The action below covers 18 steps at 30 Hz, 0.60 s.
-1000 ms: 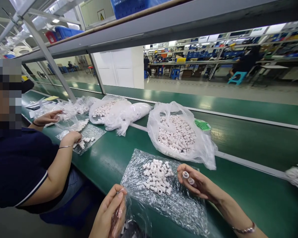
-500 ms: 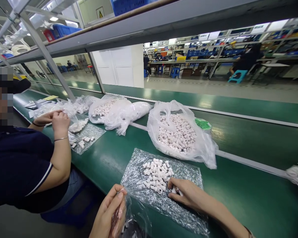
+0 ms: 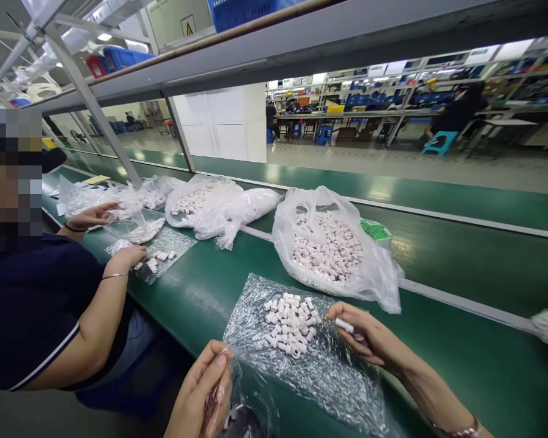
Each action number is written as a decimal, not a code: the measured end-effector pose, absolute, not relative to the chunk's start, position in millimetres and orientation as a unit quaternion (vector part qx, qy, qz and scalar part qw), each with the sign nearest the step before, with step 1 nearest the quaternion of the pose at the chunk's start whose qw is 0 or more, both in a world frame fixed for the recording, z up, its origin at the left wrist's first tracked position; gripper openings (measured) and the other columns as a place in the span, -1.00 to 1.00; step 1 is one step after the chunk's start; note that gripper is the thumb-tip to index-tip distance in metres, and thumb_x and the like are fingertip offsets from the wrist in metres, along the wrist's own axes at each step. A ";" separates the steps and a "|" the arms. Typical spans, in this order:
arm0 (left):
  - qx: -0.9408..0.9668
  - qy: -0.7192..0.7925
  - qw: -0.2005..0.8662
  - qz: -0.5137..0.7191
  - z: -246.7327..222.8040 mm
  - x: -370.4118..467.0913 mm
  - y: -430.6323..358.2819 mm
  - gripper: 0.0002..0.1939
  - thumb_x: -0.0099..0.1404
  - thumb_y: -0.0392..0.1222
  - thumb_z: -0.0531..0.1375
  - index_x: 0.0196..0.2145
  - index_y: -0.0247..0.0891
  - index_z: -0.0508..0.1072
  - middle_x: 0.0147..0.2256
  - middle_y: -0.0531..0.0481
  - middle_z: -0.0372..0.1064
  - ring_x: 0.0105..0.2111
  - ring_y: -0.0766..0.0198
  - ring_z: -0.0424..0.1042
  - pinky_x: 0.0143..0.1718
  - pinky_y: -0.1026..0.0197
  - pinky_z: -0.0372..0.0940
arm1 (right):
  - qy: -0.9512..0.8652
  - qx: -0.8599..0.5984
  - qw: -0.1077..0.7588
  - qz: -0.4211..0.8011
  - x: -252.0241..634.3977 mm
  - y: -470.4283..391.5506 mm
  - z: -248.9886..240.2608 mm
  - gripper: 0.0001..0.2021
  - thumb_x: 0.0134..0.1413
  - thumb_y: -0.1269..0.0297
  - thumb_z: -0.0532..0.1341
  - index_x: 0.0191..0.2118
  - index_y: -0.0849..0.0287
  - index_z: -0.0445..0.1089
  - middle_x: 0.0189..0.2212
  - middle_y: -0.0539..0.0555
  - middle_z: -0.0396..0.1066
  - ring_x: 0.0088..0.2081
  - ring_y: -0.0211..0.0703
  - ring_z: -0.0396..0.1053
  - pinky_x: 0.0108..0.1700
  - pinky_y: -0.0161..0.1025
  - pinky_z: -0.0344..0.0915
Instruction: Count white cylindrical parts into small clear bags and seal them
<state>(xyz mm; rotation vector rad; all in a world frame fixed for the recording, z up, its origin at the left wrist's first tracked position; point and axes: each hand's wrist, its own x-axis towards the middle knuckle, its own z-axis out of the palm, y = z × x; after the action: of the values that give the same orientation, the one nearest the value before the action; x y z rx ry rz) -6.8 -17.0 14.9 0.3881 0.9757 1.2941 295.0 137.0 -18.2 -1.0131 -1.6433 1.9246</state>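
My left hand (image 3: 198,389) pinches the rim of a clear plastic bag (image 3: 261,392) at the bottom of the view. A few white pieces show inside the bag. Raised above the right side of a crinkled clear plastic sheet (image 3: 333,383), my right hand (image 3: 377,340) has its fingers curled round a white plastic pipe fitting (image 3: 344,326); whether more lie in the palm is partly hidden. To its left, a loose pile of white pipe fittings (image 3: 292,322) rests on the sheet. Behind stands a large open white bag (image 3: 285,243) full of similar fittings.
At the left a co-worker (image 3: 41,304) handles fittings on another plastic sheet (image 3: 182,243). More filled bags (image 3: 237,210) line the green bench (image 3: 210,298). A green-labelled packet (image 3: 375,230) sits behind the large bag. A shelf (image 3: 301,48) crosses overhead.
My right hand has risen from the edge of the pile and moved right, with a white fitting now showing in it. My left hand stays put. The co-worker's near hand has dropped to their sheet.
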 end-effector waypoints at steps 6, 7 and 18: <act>0.167 0.423 0.680 0.575 12.1 -6.6 -16.4 -0.72 0.32 0.02 0.24 -0.34 -0.22 0.31 -0.70 0.25 0.06 -0.82 0.59 -0.20 -0.81 0.47 -0.16 | -0.695 -0.405 0.189 0.564 281.8 132.6 -21.6 -0.65 0.35 -0.09 0.05 -0.26 0.10 0.30 -0.47 -0.05 0.27 -0.57 -0.31 0.14 -0.57 -0.36 0.05; 0.169 0.422 0.680 0.575 11.3 -6.7 -16.2 -0.72 0.32 0.02 0.24 -0.34 -0.22 0.31 -0.71 0.25 0.05 -0.83 0.59 -0.20 -0.81 0.47 -0.16 | -0.740 -0.412 0.179 0.502 277.9 129.6 -23.4 -0.69 0.34 -0.05 0.07 -0.21 0.08 0.32 -0.38 0.00 0.35 -0.47 -0.24 0.26 -0.48 -0.32 0.14; 0.181 0.389 0.678 0.597 2.0 -9.4 -8.5 -0.65 0.25 0.05 0.31 -0.32 -0.23 0.26 -0.69 0.26 0.07 -0.79 0.60 -0.18 -0.75 0.47 -0.19 | -0.802 -0.411 0.109 0.421 278.1 129.2 -27.9 -0.69 0.32 -0.07 0.04 -0.14 0.05 0.32 -0.35 0.04 0.39 -0.36 -0.09 0.33 -0.34 -0.23 0.24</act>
<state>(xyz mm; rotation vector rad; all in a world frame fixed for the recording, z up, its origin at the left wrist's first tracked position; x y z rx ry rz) -9.4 -8.5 2.0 0.4064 0.8750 1.3405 278.1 129.2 -27.9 -1.2074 -2.3566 1.2364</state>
